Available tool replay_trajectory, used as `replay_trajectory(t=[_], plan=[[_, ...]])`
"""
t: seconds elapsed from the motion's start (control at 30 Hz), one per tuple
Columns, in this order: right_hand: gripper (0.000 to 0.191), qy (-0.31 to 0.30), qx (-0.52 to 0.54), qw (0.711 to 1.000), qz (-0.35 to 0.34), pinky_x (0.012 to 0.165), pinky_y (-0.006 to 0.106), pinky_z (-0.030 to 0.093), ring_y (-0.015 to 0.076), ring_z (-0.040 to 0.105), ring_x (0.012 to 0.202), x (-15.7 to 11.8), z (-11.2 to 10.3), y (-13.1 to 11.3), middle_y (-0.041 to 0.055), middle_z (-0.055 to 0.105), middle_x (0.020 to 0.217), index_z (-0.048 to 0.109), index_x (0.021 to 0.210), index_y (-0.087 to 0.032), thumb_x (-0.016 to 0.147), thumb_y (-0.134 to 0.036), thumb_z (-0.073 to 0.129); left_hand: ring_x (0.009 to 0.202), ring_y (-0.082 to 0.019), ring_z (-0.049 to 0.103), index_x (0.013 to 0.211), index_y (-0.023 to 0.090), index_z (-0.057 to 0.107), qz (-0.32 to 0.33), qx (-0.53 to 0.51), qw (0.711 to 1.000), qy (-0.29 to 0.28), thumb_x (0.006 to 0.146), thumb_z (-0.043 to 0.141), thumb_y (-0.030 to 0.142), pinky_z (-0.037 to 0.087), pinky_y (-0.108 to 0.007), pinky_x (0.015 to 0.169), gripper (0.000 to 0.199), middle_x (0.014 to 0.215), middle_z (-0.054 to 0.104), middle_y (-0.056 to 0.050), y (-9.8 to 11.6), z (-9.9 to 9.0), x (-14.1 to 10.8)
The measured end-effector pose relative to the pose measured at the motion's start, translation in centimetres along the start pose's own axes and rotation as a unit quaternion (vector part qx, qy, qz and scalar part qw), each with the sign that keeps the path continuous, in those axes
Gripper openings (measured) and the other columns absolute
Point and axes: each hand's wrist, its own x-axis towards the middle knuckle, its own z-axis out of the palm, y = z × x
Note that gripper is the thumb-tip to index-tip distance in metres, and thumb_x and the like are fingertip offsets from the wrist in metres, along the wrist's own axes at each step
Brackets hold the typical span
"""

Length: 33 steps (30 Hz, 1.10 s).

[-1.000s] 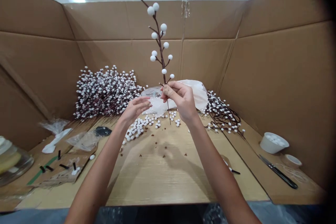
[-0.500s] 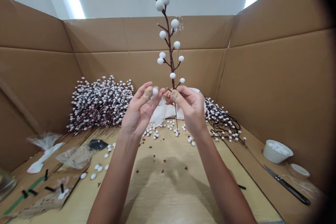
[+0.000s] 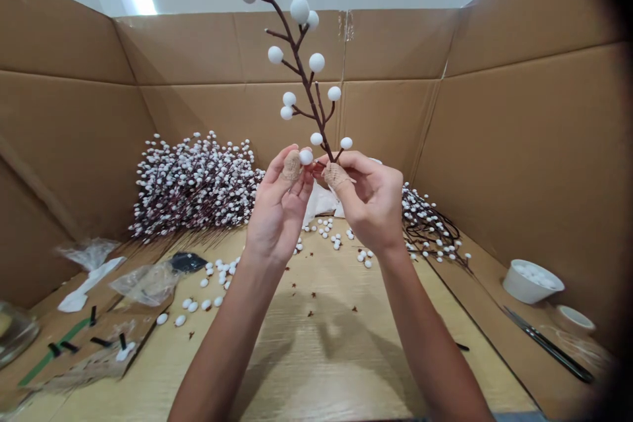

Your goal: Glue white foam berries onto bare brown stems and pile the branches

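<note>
A brown artificial berry branch (image 3: 309,89) with several white balls on its twigs rises from my right hand (image 3: 373,198). The fingers of that hand are closed around its lower stem, and the branch leans to the left. Between thumb and fingertips my left hand (image 3: 279,211) pinches a single white berry (image 3: 306,157), close beside a short bare twig (image 3: 321,163) low on the branch. Whether berry and twig touch I cannot tell. Both thumbs wear tan wraps. A few other twigs on the branch end without a ball.
Behind my hands lie a large pile of berry branches (image 3: 192,188) and a smaller pile (image 3: 430,227). Loose white berries (image 3: 227,268) dot the table (image 3: 297,376). On the right are a bowl of balls (image 3: 533,281) and a black-handled cutting tool (image 3: 556,349). Cardboard walls (image 3: 188,49) surround everything.
The branch has tipped to the left and come nearer the camera. My left hand has brought the berry rightward, closer to the short twig and my right hand.
</note>
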Motion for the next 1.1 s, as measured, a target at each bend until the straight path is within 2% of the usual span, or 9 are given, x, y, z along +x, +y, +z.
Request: replay_trajectory(t=[0.1,0.23,0.43,0.63,0.8,1.1], plan=[[0.011,0.003,-0.021,1.000,-0.018,0.068,0.026,0.055,0.0138,0.064,0.079,0.0,0.0,0.1,0.0038,0.067,0.087,0.068,0.087,-0.018,0.082,-0.022,0.059,0.088,-0.008,0.066,0.086,0.020,0.066,-0.010,-0.018,1.000,-0.005,0.085,0.056,0.015,0.047,-0.017,0.088,0.012,0.085,0.070,0.003,-0.1,0.3,-0.2],[0.012,0.009,-0.038,0.999,-0.027,0.065,0.025,0.055,0.0136,0.063,0.078,0.0,0.0,0.2,0.0040,0.067,0.088,0.068,0.087,-0.018,0.082,-0.022,0.058,0.092,-0.010,0.066,0.083,0.021,0.068,-0.008,-0.018,1.000,-0.007,0.085,0.056,0.014,0.048,-0.020,0.090,0.014,0.084,0.071,0.003,-0.3,0.4,-0.2],[0.014,0.010,-0.070,0.997,-0.034,0.061,0.024,0.054,0.0130,0.062,0.075,-0.2,0.0,0.0,0.0040,0.067,0.087,0.068,0.089,-0.018,0.082,-0.020,0.056,0.099,-0.013,0.065,0.084,0.022,0.069,0.023,0.014,0.999,-0.017,0.082,0.061,0.014,0.047,-0.022,0.094,0.011,0.087,0.072,0.003,-0.4,0.3,-0.2],[0.016,0.016,-0.073,0.996,-0.046,0.063,0.024,0.054,0.0133,0.063,0.075,-0.3,0.0,-0.3,0.0044,0.067,0.087,0.069,0.090,-0.017,0.081,-0.015,0.055,0.085,-0.010,0.068,0.082,0.022,0.070,0.067,0.022,0.997,-0.036,0.077,0.068,0.016,0.050,-0.021,0.089,0.008,0.084,0.073,0.004,-0.8,0.5,-0.3],[0.016,0.025,-0.075,0.996,-0.051,0.064,0.025,0.053,0.0134,0.062,0.074,-0.3,0.0,-0.1,0.0040,0.067,0.087,0.069,0.091,-0.018,0.081,-0.015,0.056,0.086,-0.010,0.067,0.080,0.023,0.070,0.086,0.039,0.995,-0.034,0.074,0.071,0.018,0.048,-0.023,0.091,0.008,0.083,0.072,0.005,-1.2,0.6,-0.3],[0.016,0.034,-0.081,0.994,-0.069,0.064,0.024,0.053,0.0127,0.062,0.072,-0.3,0.1,0.1,0.0037,0.067,0.086,0.069,0.090,-0.018,0.083,-0.016,0.055,0.084,-0.011,0.067,0.079,0.022,0.070,0.115,0.052,0.991,-0.034,0.069,0.076,0.021,0.051,-0.022,0.086,0.012,0.081,0.072,0.004,-1.5,0.7,-0.2]])
